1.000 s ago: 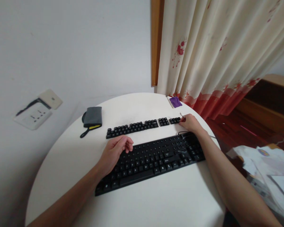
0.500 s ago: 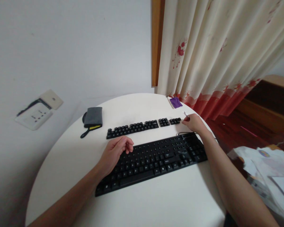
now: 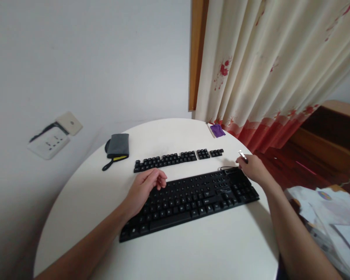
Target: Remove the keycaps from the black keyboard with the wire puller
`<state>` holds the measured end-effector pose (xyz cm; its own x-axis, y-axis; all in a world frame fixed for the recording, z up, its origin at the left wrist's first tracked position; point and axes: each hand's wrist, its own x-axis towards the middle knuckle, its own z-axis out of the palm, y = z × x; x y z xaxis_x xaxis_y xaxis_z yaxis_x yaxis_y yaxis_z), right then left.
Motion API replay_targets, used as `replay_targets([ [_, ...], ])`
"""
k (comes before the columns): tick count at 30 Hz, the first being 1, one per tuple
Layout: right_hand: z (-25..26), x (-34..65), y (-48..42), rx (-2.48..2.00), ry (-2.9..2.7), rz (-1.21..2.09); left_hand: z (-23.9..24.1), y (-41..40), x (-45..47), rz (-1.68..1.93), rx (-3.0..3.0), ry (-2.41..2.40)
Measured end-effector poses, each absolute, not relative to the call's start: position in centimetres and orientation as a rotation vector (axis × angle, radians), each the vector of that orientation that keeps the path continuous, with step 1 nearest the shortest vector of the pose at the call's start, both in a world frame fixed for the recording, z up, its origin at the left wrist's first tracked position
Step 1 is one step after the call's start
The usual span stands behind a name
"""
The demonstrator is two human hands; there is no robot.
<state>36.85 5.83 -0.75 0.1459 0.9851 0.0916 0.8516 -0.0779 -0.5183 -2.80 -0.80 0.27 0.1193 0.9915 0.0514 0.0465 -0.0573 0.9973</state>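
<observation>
A black keyboard (image 3: 192,198) lies across a round white table (image 3: 192,249). Behind it sit rows of loose black keycaps (image 3: 175,159). My left hand (image 3: 146,186) rests on the keyboard's left part, fingers curled loosely with nothing in them. At the keyboard's far right corner, my right hand (image 3: 253,169) is closed around a small thin silver and black tool (image 3: 243,156) whose tip points up and away. It is beside the keyboard cable (image 3: 226,168).
A grey pouch with a yellow edge and black strap (image 3: 116,147) lies at the table's back left. A purple pad (image 3: 216,130) sits at the far edge by the curtain (image 3: 265,70). Papers (image 3: 326,210) are piled at the right. A wall socket (image 3: 51,138) is left.
My right hand has pulled back from the right end of the keycap rows toward the keyboard's far right corner, still holding the tool. The left hand has stayed put.
</observation>
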Motion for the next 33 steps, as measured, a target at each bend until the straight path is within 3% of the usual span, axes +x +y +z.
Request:
replay_targets([
  [10,-2.2,38.1,-0.5,-2.247,-1.957,0.177,-0.1,-0.8,-2.9,1.149,1.313,1.127],
  [22,-0.7,37.6,-0.5,-2.365,-2.166,0.197,0.0,-0.6,-3.0,1.117,1.420,1.215],
  [33,-1.0,37.5,-1.0,-2.345,-2.263,-0.004,0.5,-1.0,-2.6,1.097,1.442,1.196],
])
